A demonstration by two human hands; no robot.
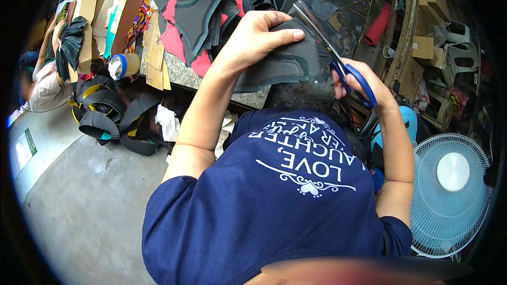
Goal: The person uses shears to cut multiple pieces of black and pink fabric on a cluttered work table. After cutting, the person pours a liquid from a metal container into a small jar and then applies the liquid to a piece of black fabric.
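My left hand [259, 37] grips a dark grey cut piece of sheet material [288, 66], with the thumb lying along its upper edge. The other fingers are partly hidden. A dark green-grey line runs near the piece's lower edge. My right hand [367, 82] holds a pair of scissors [321, 32] by the dark blue handles. Their metal blades point up and left, past the tip of my left thumb, and look nearly closed beside the piece's right side. Whether they touch it I cannot tell. Beyond my left hand lies a pile of similar grey pieces [198, 10].
Pink-red pieces [173, 42] show among the pile. At left are a blue-rimmed jar [124, 67], cardboard strips [154, 53] and black curved straps [99, 119] hanging below the worktop. Another person [47, 84] works at far left. A fan [451, 195] stands close to my right arm.
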